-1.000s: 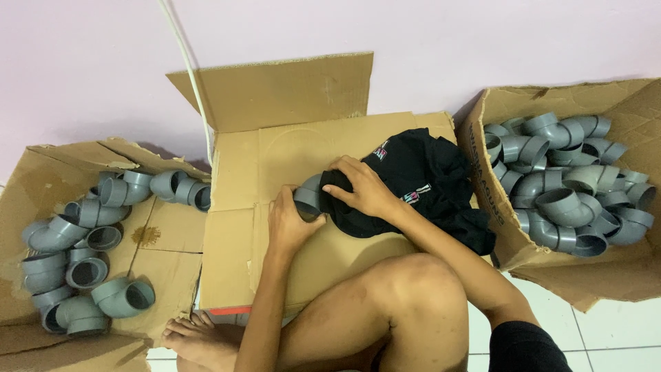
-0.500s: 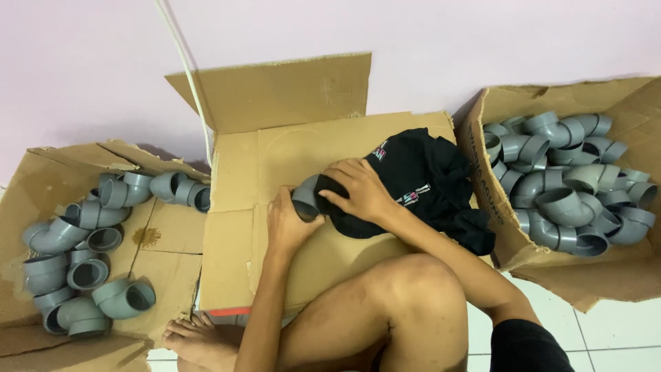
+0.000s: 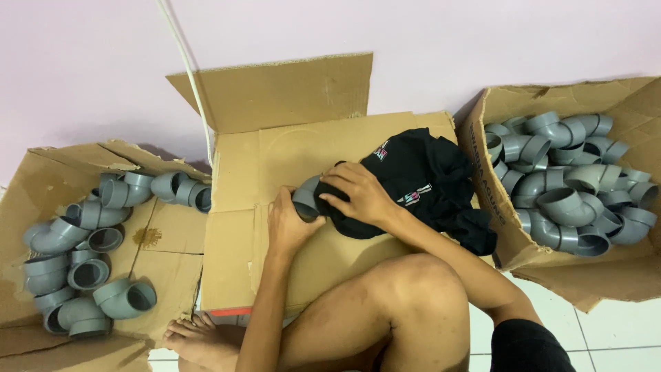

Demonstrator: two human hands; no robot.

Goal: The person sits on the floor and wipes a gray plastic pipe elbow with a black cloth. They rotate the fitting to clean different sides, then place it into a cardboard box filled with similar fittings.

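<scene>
My left hand [image 3: 289,222] grips a grey pipe elbow [image 3: 306,196] on top of the flat middle cardboard box [image 3: 275,158]. My right hand [image 3: 361,193] presses a black cloth [image 3: 420,182] against that elbow, with part of the cloth wrapped over the fitting. The rest of the cloth lies bunched on the box to the right. Most of the elbow is hidden by the cloth and my fingers.
An open box [image 3: 41,172] on the left holds several grey elbows [image 3: 124,297]. Another open box [image 3: 620,269] on the right is full of grey elbows [image 3: 564,207]. My bent knee [image 3: 406,296] and foot [image 3: 196,337] sit in front. A white cable [image 3: 189,76] runs down the pink wall.
My right hand has shifted slightly down and left over the elbow with the cloth. The left hand holds the elbow in the same place.
</scene>
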